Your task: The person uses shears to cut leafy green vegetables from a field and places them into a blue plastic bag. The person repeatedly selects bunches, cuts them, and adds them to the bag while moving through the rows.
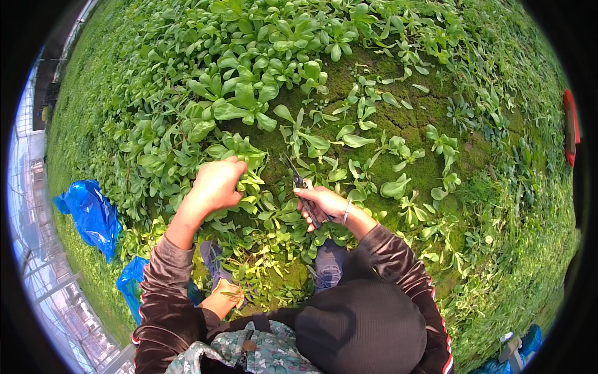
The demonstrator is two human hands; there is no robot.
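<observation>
My left hand [218, 184] is curled into a fist around a bright leafy green plant [250, 156], whose leaves spread out past the fingers; the stems are hidden behind the hand. Held in my right hand [324, 203] is a pair of dark-handled garden snips [299, 180]. Their narrow blades point up and away, towards the moss-covered soil [273, 166] to the right of the plant. A small gap separates the blade tips from my left hand. Low cut-looking greens [280, 212] lie or grow just below both hands.
Dense leafy plants [252, 42] cover the far and left ground. Mossy, cracked soil [411, 117] with scattered leaves lies to the right. Blue plastic bags [93, 217] rest at my left. My shoes [330, 264] stand among the greens. A red object [569, 126] is at the far right.
</observation>
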